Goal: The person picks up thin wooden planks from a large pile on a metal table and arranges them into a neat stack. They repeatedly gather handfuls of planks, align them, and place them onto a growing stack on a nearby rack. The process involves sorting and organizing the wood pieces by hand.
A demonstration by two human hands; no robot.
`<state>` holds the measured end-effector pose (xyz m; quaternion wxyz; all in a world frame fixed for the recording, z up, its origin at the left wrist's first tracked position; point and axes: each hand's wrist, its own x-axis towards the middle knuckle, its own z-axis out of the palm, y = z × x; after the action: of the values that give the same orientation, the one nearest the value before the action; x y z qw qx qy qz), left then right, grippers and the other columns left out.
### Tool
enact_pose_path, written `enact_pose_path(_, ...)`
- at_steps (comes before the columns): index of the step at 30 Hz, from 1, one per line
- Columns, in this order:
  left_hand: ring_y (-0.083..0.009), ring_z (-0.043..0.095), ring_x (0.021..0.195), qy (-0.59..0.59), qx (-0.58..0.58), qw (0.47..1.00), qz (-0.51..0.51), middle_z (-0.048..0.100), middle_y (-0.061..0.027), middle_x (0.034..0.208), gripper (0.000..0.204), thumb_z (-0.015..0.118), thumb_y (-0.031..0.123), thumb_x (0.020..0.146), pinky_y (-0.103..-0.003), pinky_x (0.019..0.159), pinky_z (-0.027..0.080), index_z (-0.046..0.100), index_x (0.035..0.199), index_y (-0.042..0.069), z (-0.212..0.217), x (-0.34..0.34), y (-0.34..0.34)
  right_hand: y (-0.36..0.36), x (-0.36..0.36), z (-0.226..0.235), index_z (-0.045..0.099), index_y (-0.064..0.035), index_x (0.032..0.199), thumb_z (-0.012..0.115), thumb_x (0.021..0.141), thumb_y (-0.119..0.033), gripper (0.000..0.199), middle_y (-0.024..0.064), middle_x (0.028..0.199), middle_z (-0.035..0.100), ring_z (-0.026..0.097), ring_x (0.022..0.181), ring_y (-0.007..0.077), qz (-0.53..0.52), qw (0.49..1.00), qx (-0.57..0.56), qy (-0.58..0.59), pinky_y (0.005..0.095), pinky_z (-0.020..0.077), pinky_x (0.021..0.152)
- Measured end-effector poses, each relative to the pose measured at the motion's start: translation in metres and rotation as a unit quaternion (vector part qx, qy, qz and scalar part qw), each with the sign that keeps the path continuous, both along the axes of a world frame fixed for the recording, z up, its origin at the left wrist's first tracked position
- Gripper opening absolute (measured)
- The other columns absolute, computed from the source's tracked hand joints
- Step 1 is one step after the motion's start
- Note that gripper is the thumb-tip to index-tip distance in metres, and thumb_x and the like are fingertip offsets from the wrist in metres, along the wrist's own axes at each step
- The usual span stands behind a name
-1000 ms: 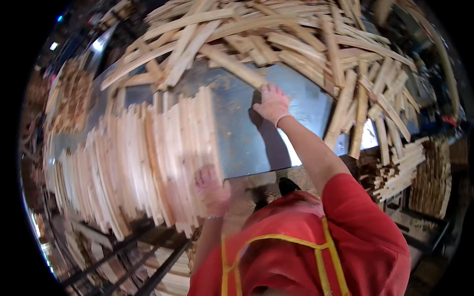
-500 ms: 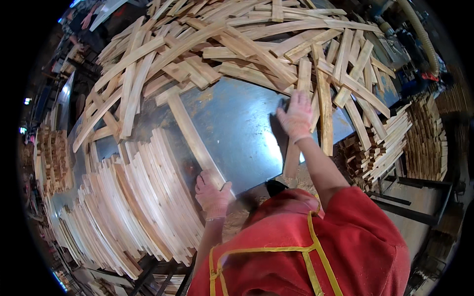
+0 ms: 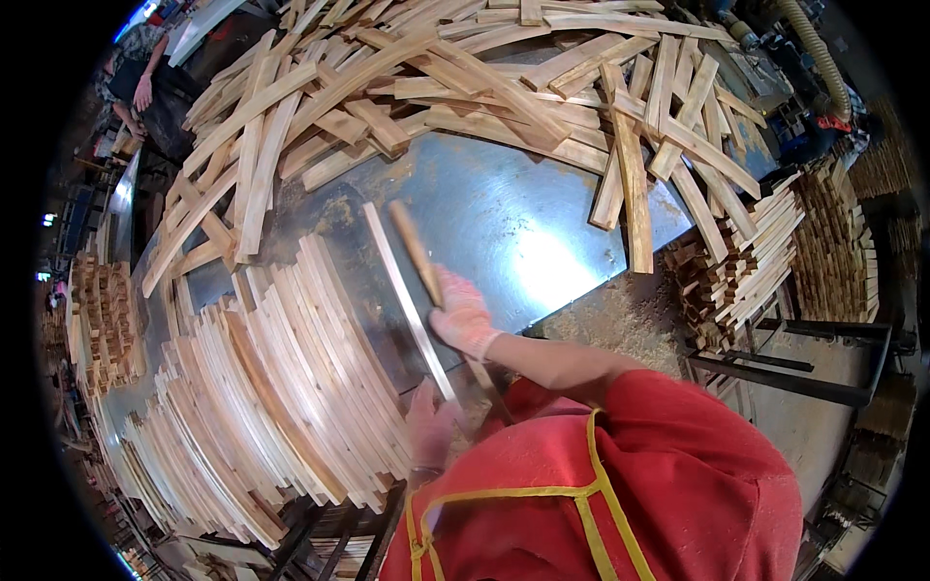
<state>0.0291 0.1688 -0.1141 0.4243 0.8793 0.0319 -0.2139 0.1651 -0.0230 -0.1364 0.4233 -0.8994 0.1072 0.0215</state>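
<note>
In my right hand [image 3: 463, 318] is a wooden slat [image 3: 415, 250], its fingers wrapped round the middle; the slat slants over the metal tabletop [image 3: 484, 213], its near end by my red clothing. Just to its left a second wooden slat [image 3: 402, 300] stands on its narrow edge, roughly parallel. My left hand [image 3: 432, 424], slightly blurred, grips that slat's near end. Both hands wear pale pinkish gloves. Left of them lies a row of pale slats [image 3: 291, 368], packed side by side.
A jumbled heap of loose slats [image 3: 484, 82] covers the table's far side. At the right, slats [image 3: 741, 271] are stacked near a dark metal frame [image 3: 794, 382]. More stacked wood [image 3: 102, 310] stands far left. Another person's hand [image 3: 142, 92] shows at the upper left.
My right hand has brought a slat from the table's right side leftward, beside the other slat. The left-hand slat has turned from flat onto its edge.
</note>
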Motion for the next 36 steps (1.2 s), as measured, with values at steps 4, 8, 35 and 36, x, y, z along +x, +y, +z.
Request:
enact_pose_path(4, -0.0473, 0.046, 0.145, -0.196, 0.273, 0.942, -0.004, 0.052, -0.0271, 0.155, 0.081, 0.076, 0.030, 0.085, -0.057, 0.122, 0.034, 0.049, 0.153, -0.003, 0.001, -0.017, 0.009, 0.058, 0.036, 0.033, 0.043, -0.0023, 0.158, 0.065, 0.089, -0.024, 0.076, 0.0251, 0.139, 0.066, 0.067, 0.124, 0.0425, 0.182, 0.965, 0.136, 0.132, 0.0477, 0.0524, 0.108)
enact_pose_path(8, -0.0440, 0.042, 0.147, -0.147, 0.373, 0.913, -0.069, 0.049, -0.0234, 0.156, 0.085, 0.077, 0.035, 0.079, -0.056, 0.123, 0.031, 0.050, 0.153, 0.002, 0.031, 0.015, 0.004, 0.030, 0.045, 0.066, 0.051, -0.0015, 0.152, 0.066, 0.092, -0.032, 0.069, 0.0255, 0.143, 0.064, 0.062, 0.133, 0.0408, 0.237, 0.953, 0.142, 0.124, 0.0453, 0.0496, 0.112)
enact_pose_path(35, -0.0471, 0.069, 0.108, 0.061, 0.151, 0.972, -0.169, 0.070, -0.0225, 0.128, 0.069, 0.068, 0.031, 0.086, -0.058, 0.095, 0.054, 0.052, 0.149, 0.009, 0.034, 0.104, -0.197, -0.495, 0.162, 0.089, 0.044, -0.0040, 0.159, 0.071, 0.079, -0.058, 0.101, 0.0252, 0.131, 0.073, 0.071, 0.121, 0.0398, -0.276, 0.913, -0.251, 0.163, 0.0508, 0.0544, 0.102)
enact_pose_path(36, -0.0473, 0.068, 0.111, 0.089, 0.136, 0.976, -0.143, 0.068, -0.0226, 0.132, 0.066, 0.067, 0.030, 0.086, -0.057, 0.097, 0.053, 0.054, 0.147, 0.008, 0.051, 0.098, -0.190, -0.499, 0.165, 0.088, 0.043, -0.0053, 0.160, 0.070, 0.080, -0.051, 0.096, 0.0252, 0.130, 0.074, 0.071, 0.121, 0.0412, -0.261, 0.912, -0.261, 0.181, 0.0497, 0.0553, 0.099)
